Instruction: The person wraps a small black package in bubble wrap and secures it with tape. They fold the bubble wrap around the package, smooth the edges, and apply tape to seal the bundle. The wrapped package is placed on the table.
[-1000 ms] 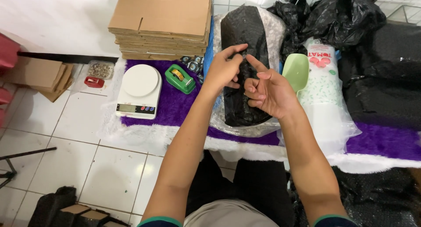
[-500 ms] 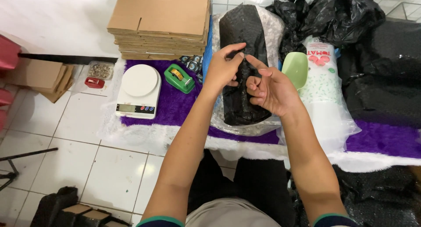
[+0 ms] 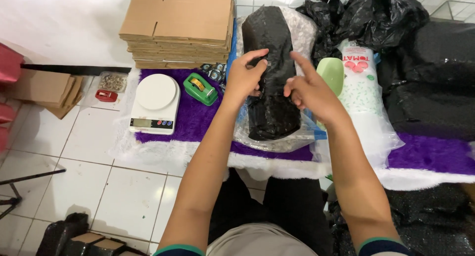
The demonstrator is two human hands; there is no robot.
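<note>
Taking the long black bubble-wrapped parcel [image 3: 269, 73] as the landmark and going left to right: far to its left a flat white digital kitchen scale [image 3: 154, 102] is sitting on the purple fluffy mat [image 3: 198, 120], and just left of the parcel a green plastic tape dispenser [image 3: 200, 88] is lying on the same mat. Behind and to the left of the parcel a stack of flattened brown cardboard boxes [image 3: 179, 26] is standing.

The parcel itself is lying lengthwise on a sheet of clear bubble wrap [image 3: 277, 142], pointing away from the person. The left hand [image 3: 246, 78] is pressing on the parcel's left side, its grip closing narrowly on a fold of the black wrap. The right hand [image 3: 309, 90] is touching the parcel's right side, forefinger stretched out; whether its other fingers are pinching anything, I cannot tell.

The parcel is looking soft and springy on the outside, likely light for its bulk, with a smooth plastic skin that may be slipping under the fingers. Taking it by both long sides near the middle seems the surest hold.

Right of the parcel a pale green plastic scoop [image 3: 330, 74] is peeking out beside a clear printed plastic bag of white filling [image 3: 363, 102], and beyond those crumpled black plastic bags [image 3: 381, 16] are piling up.

What the parcel is holding inside is hidden, and the right hand is covering its right edge.
</note>
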